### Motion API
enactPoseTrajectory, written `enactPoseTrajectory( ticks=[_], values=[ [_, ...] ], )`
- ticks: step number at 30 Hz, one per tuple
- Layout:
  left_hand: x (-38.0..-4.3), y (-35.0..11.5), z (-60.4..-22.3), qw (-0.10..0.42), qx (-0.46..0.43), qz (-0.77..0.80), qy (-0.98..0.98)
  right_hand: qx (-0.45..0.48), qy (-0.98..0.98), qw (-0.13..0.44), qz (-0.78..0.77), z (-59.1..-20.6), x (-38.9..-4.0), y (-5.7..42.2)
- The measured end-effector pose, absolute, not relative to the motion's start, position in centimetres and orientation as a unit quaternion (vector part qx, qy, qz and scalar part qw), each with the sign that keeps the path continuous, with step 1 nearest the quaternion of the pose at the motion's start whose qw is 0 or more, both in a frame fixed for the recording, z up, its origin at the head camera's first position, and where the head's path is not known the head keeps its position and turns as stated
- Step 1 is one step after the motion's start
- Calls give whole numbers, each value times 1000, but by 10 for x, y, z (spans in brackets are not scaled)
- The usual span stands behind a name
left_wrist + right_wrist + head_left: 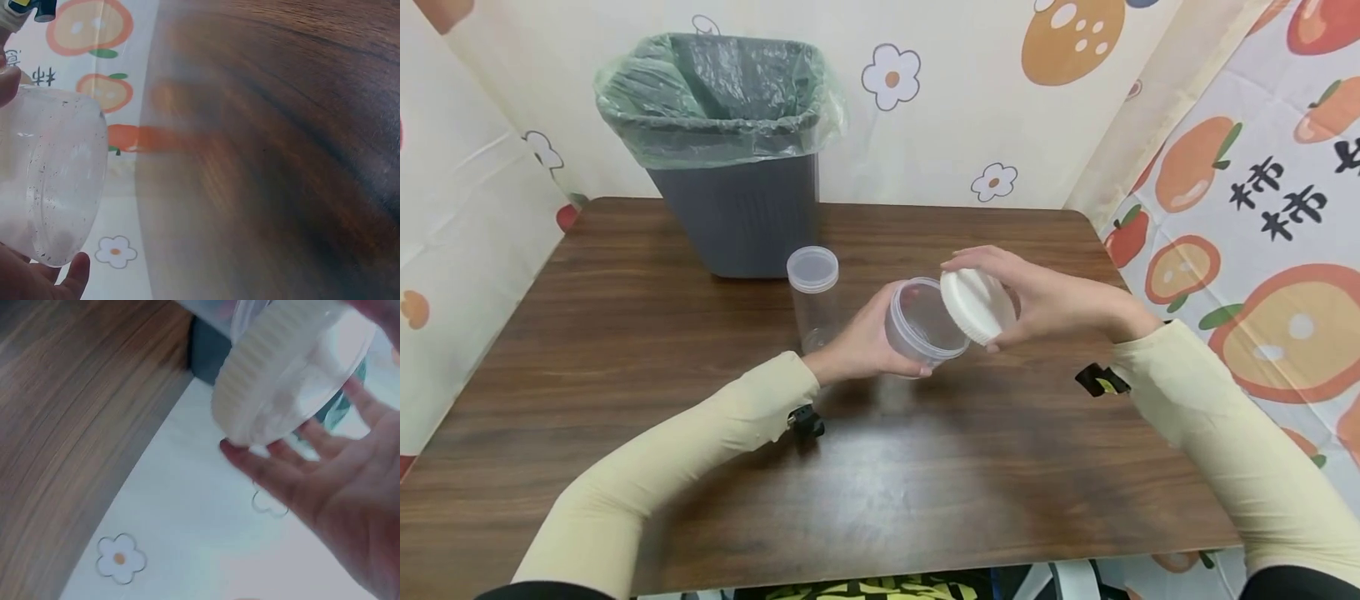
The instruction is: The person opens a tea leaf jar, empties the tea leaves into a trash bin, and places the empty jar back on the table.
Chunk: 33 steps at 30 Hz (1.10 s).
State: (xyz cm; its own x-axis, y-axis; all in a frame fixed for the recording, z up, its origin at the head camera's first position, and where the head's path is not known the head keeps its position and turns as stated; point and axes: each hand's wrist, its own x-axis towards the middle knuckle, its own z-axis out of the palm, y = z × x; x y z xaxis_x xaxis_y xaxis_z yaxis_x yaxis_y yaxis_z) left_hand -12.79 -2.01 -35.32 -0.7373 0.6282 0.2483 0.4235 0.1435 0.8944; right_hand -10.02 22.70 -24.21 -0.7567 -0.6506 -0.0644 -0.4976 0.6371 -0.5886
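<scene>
Above the middle of the table, my left hand grips a clear plastic jar, its open mouth tilted toward me and to the right. In the left wrist view the jar's side shows small dark specks or droplets. My right hand holds a white lid with a ribbed edge by its rim, tilted right beside the jar's mouth. From the right wrist, fingers curve around the edge of the lid. A taller clear container with a translucent top stands just behind my left wrist.
A dark grey bin lined with a green plastic bag stands at the back left of the brown wooden table. Printed cloth with fruit and flowers hangs behind and at both sides.
</scene>
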Motion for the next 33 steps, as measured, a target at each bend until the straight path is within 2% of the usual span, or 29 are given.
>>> enactPoseTrajectory(
  ticks=[9,19,25,33],
  values=[
    [-125,-22,-344,143,370,530,750,-416,856,144,-271,-246,-92,204],
    [-125,-26,-335,162,387,505,754,-445,837,146,-281,-252,-93,196],
    [-123,-25,-334,135,387,483,774,-438,843,138,-279,-257,-94,196],
    [-119,-20,-330,38,345,385,855,-395,866,90,-294,-268,-101,198]
  ],
)
